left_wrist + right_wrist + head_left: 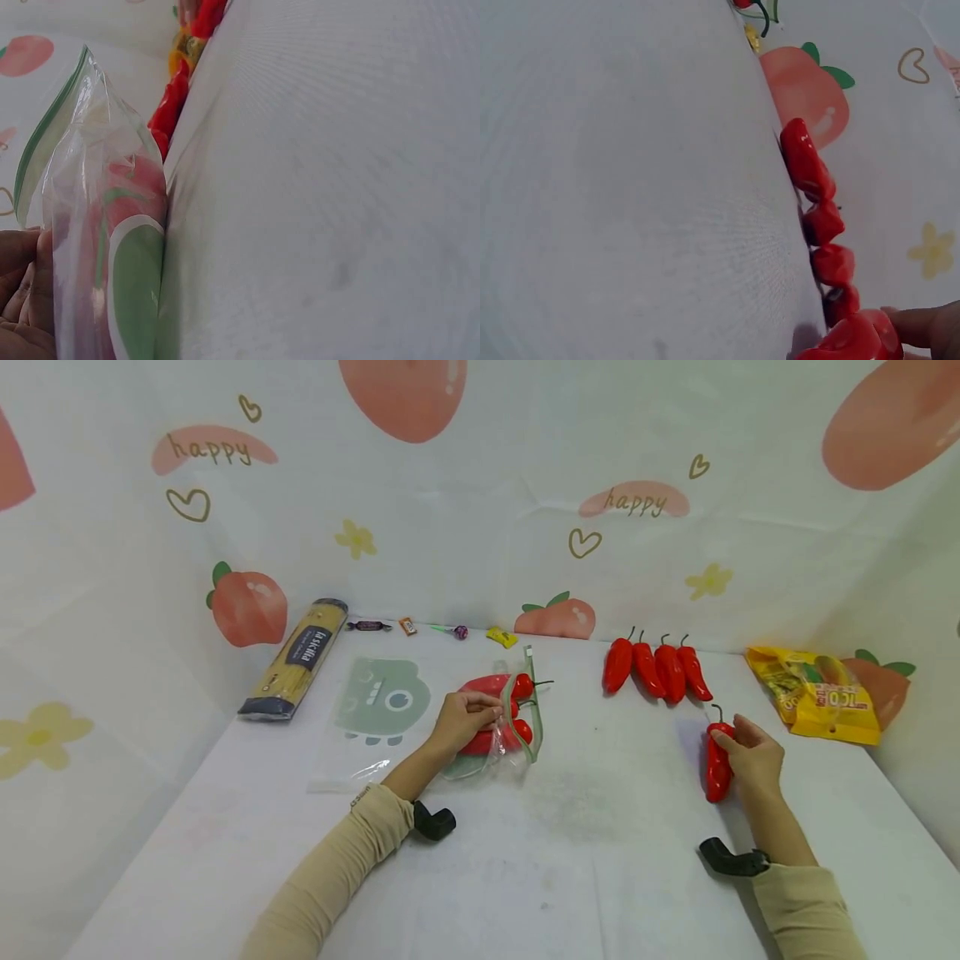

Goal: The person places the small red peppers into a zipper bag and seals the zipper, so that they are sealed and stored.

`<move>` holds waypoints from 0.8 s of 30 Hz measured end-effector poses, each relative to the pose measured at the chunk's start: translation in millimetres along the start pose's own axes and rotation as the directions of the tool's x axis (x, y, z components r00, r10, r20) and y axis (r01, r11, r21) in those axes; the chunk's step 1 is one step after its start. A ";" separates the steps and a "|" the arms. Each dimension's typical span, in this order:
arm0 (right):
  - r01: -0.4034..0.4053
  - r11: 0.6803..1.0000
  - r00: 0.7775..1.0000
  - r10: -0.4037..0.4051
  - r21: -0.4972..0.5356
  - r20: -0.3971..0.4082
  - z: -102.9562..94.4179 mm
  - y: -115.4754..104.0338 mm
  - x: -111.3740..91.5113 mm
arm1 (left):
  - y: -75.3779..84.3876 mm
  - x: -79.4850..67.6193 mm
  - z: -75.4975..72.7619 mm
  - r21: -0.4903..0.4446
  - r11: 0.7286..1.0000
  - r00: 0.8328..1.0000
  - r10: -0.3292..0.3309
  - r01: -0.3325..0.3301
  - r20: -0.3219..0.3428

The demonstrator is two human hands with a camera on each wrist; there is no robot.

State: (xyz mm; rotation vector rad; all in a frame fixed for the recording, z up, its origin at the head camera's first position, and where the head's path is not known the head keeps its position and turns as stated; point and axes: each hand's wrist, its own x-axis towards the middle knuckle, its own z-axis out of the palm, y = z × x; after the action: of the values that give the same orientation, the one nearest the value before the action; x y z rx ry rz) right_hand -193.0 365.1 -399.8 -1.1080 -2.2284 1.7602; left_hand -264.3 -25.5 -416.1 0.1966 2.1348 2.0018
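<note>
My left hand (pixel 467 720) pinches the upper film of a clear zip bag (pixel 534 727) with a green edge, holding its mouth raised and gaping toward the right. Several red peppers (pixel 522 732) lie inside, stems pointing out of the opening. In the left wrist view the bag (pixel 97 202) stands up beside the fingers (pixel 19 255). On the right, my right hand (pixel 756 756) grips one red pepper (pixel 717 768) between thumb and fingers, its stem upward. The right wrist view shows that pepper (pixel 859 337) at the bottom, with the fingertips (pixel 915 322) against it.
Several more red peppers (pixel 667 670) lie in a row at the back right, left of a yellow candy bag (pixel 821 693). A flat printed bag (pixel 382 702) lies under the left forearm's far side. Spaghetti (pixel 296 660) and small candies (pixel 369 626) line the back left.
</note>
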 end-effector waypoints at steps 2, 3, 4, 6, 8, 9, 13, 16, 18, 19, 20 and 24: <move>-0.006 0.996 0.999 0.009 -0.093 0.032 -0.9 2.5 2.3 | -0.3 0.0 0.3 -0.002 1.000 1.000 0.003 -0.003 0.004; 0.003 0.992 0.999 0.004 -0.127 0.048 -1.1 3.5 3.2 | -0.3 0.0 0.3 -0.004 1.000 1.000 0.004 -0.004 0.007; 0.009 0.989 0.998 0.001 -0.150 0.066 -0.9 3.8 3.7 | -0.4 0.3 0.4 -0.006 1.000 1.000 0.006 -0.006 0.008; 0.026 0.985 0.994 -0.008 -0.170 0.105 1.4 2.7 2.9 | -0.4 0.7 0.2 -0.013 1.000 1.000 0.007 -0.007 0.009; 0.047 0.985 0.989 -0.022 -0.169 0.147 6.5 -0.3 0.6 | -0.5 0.9 0.0 -0.020 1.000 1.000 0.007 -0.007 0.007; 0.056 0.985 0.986 -0.029 -0.163 0.165 9.9 -2.2 -1.1 | -0.8 1.0 0.0 -0.019 1.000 1.000 0.007 -0.006 0.005; 0.134 0.977 0.971 -0.096 -0.164 0.220 29.0 -11.0 -7.7 | -2.0 1.6 -0.6 -0.018 1.000 1.000 0.006 -0.006 0.003; 0.207 0.961 0.950 -0.153 -0.184 0.271 45.0 -18.9 -11.5 | -2.7 2.1 -0.3 -0.022 1.000 1.000 0.008 -0.008 0.001; 0.247 0.953 0.933 -0.183 -0.178 0.310 55.5 -24.3 -13.7 | -2.7 2.0 -0.2 -0.027 1.000 1.000 0.008 -0.008 0.004; 0.265 0.949 0.922 -0.198 -0.171 0.332 60.6 -26.8 -14.5 | -2.5 1.9 -0.1 -0.028 1.000 1.000 0.007 -0.007 0.006; 0.280 0.945 0.914 -0.209 -0.166 0.348 65.9 -29.3 -15.3 | -2.3 1.9 0.0 -0.034 0.999 1.000 0.007 -0.007 0.009; 0.261 0.963 0.908 -0.222 -0.068 0.355 90.6 -38.6 -19.7 | -1.1 1.7 -0.9 -0.037 0.999 1.000 0.009 -0.009 0.007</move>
State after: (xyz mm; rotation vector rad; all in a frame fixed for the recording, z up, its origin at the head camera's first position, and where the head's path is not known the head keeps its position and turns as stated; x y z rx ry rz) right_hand -241.2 277.5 -389.0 -0.5301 -2.5585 1.8556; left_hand -266.0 -26.0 -417.3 0.2076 2.0947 2.0401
